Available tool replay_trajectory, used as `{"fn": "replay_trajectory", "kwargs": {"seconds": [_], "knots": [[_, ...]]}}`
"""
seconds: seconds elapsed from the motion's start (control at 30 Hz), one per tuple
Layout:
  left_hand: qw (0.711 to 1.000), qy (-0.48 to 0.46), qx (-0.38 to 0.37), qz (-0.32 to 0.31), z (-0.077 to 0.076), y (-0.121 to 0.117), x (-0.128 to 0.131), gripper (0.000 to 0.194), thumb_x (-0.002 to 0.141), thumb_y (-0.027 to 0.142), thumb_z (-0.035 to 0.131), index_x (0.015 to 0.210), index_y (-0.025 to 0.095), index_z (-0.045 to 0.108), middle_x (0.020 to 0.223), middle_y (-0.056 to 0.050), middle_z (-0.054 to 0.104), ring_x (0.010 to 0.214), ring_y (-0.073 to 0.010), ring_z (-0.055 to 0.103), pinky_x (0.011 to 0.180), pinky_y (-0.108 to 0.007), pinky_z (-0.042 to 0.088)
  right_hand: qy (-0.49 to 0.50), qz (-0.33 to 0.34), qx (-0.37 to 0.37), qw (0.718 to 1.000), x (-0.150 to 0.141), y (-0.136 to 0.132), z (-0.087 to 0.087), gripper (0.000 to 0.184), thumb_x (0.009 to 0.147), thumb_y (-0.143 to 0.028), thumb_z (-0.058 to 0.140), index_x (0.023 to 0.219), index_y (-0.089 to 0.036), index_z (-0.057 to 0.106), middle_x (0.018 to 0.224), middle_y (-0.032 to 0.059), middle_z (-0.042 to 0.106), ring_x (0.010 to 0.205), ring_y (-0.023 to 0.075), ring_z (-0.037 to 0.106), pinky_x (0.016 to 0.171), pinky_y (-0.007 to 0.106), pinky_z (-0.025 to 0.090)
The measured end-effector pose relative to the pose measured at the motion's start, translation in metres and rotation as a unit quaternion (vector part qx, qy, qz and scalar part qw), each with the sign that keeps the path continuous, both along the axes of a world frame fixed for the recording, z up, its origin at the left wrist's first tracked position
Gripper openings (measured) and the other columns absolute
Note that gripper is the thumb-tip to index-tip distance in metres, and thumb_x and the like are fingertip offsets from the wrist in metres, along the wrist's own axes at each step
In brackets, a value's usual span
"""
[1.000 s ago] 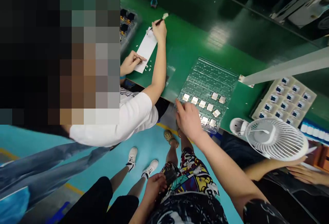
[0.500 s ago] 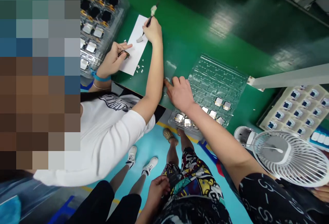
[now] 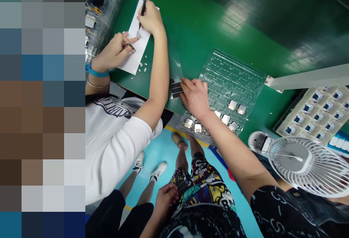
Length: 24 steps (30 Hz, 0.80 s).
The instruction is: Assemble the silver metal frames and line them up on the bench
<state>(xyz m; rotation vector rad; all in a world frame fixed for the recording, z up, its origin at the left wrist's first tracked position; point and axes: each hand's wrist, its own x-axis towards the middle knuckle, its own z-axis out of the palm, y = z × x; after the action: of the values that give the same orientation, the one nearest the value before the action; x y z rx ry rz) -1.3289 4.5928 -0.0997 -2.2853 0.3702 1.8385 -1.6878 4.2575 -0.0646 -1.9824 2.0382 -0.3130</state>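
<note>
My right hand (image 3: 195, 98) is over the green table, its fingertips closed on the edge of a small dark sheet (image 3: 176, 89) crossed by thin pale lines. The sheet is beside a clear film, left of a clear plastic tray (image 3: 231, 74). Several silvery square parts (image 3: 225, 119) sit in the tray's near pockets, partly behind my right wrist. Low in front of my lap, my left hand (image 3: 167, 198) has its fingers curled around the edge of a similar dark piece (image 3: 182, 186), hard to make out against the patterned shorts.
At left a co-worker's hands (image 3: 148, 18) work with a black-handled tool over white paper (image 3: 136, 58). White scraps lie nearby, and another parts tray (image 3: 109, 16) stands behind. On the right are a white fan (image 3: 305, 165), a metal post (image 3: 308, 78) and a beige tray of parts (image 3: 313, 114).
My right hand has drawn slightly back to the right, and the dark lined sheet now shows at its fingertips. The dark piece at my left hand shows more clearly. The view has shifted a little.
</note>
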Motion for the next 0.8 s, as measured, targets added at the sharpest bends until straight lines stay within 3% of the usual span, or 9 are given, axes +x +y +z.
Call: {"fn": "replay_trajectory", "kwargs": {"seconds": [0.1, 0.17, 0.23, 0.3, 0.37, 0.6, 0.7, 0.8], "knots": [[0.989, 0.028, 0.084, 0.117, -0.001, -0.008, 0.0, 0.069, 0.088, 0.053, 0.032, 0.069, 0.002, 0.075, 0.054, 0.003, 0.052, 0.067, -0.0257, 0.073, 0.064, -0.034, 0.04, -0.004, -0.004, -0.01, 1.0, 0.001, 0.0, -0.003, 0.04, 0.11, -0.028, 0.049, 0.143, -0.016, 0.066, 0.159, 0.0129, 0.056, 0.123, 0.035, 0.045, 0.099, 0.051, 0.032], [0.987, 0.014, 0.092, 0.133, 0.001, -0.011, -0.001, 0.071, 0.089, 0.05, 0.027, 0.068, 0.001, 0.074, 0.054, 0.002, 0.05, 0.069, -0.0258, 0.074, 0.064, -0.033, 0.039, 0.0, -0.006, -0.017, 1.0, 0.001, 0.001, -0.004, 0.038, 0.111, -0.029, 0.048, 0.141, -0.019, 0.069, 0.159, 0.0106, 0.056, 0.124, 0.0341, 0.045, 0.098, 0.051, 0.031], [0.992, 0.027, 0.074, 0.097, 0.005, -0.012, -0.004, 0.06, 0.085, 0.052, 0.041, 0.067, 0.005, 0.073, 0.055, 0.001, 0.054, 0.066, -0.0244, 0.074, 0.062, -0.029, 0.04, 0.004, -0.008, -0.019, 1.0, 0.002, 0.002, -0.004, 0.037, 0.112, -0.028, 0.047, 0.137, -0.02, 0.073, 0.159, 0.0103, 0.056, 0.124, 0.0339, 0.045, 0.097, 0.051, 0.031], [0.996, 0.061, 0.041, 0.057, 0.009, -0.009, -0.006, 0.042, 0.069, 0.053, 0.069, 0.069, 0.011, 0.073, 0.059, -0.001, 0.063, 0.058, -0.0212, 0.07, 0.054, -0.024, 0.042, 0.006, -0.009, -0.022, 1.0, 0.003, 0.003, -0.004, 0.036, 0.112, -0.028, 0.047, 0.131, -0.02, 0.076, 0.158, 0.011, 0.058, 0.124, 0.0338, 0.046, 0.097, 0.051, 0.032], [0.995, 0.083, 0.015, 0.043, 0.012, -0.006, -0.007, 0.041, 0.051, 0.049, 0.086, 0.072, 0.016, 0.073, 0.063, -0.006, 0.069, 0.053, -0.019, 0.064, 0.047, -0.024, 0.042, 0.002, -0.013, -0.031, 0.999, 0.004, 0.004, -0.006, 0.033, 0.111, -0.027, 0.05, 0.124, -0.02, 0.079, 0.156, 0.0113, 0.06, 0.122, 0.0337, 0.048, 0.097, 0.051, 0.033], [0.995, 0.088, 0.001, 0.047, 0.015, -0.002, -0.007, 0.051, 0.05, 0.056, 0.092, 0.074, 0.016, 0.072, 0.064, -0.007, 0.071, 0.054, -0.0199, 0.062, 0.048, -0.027, 0.042, -0.043, -0.044, -0.062, 0.996, 0.005, 0.003, -0.012, 0.024, 0.107, -0.023, 0.057, 0.1, -0.02, 0.079, 0.151, 0.0094, 0.064, 0.125, 0.0337, 0.052, 0.101, 0.053, 0.037], [0.994, 0.094, -0.005, 0.047, 0.026, -0.014, -0.007, 0.054, 0.053, 0.057, 0.095, 0.079, 0.015, 0.074, 0.069, -0.007, 0.072, 0.059, -0.0198, 0.065, 0.052, -0.027, 0.046, -0.105, -0.056, -0.084, 0.989, 0.013, 0.031, 0.007, 0.023, 0.109, -0.023, 0.054, 0.114, -0.022, 0.076, 0.152, 0.0097, 0.062, 0.134, 0.0328, 0.051, 0.109, 0.054, 0.038], [0.988, 0.126, -0.02, 0.087, 0.051, -0.041, -0.016, 0.052, 0.062, 0.053, 0.097, 0.09, 0.015, 0.076, 0.079, -0.007, 0.075, 0.073, -0.0206, 0.071, 0.064, -0.027, 0.055, -0.221, -0.039, -0.056, 0.973, 0.032, 0.091, 0.039, 0.025, 0.108, -0.028, 0.056, 0.128, -0.024, 0.071, 0.147, 0.0095, 0.065, 0.133, 0.029, 0.057, 0.111, 0.051, 0.044]]}}
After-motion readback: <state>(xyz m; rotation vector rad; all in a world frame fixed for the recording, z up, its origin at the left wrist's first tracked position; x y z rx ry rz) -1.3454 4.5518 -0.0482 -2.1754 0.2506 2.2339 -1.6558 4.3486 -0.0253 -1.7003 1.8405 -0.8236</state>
